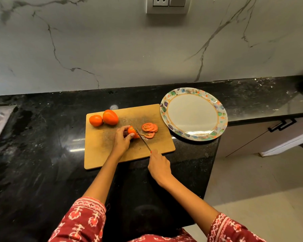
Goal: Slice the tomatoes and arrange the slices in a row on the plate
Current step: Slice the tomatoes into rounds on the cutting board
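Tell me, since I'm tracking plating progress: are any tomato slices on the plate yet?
No, the plate holds nothing, while the cut slices lie on the cutting board beside the knife.

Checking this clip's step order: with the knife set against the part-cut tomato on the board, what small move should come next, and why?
Probably press the knife down to finish the next slice. The right hand grips its handle, the blade sits against the tomato held by the left hand, and only a few slices lie on the board. The plate has none, and two whole tomatoes wait.
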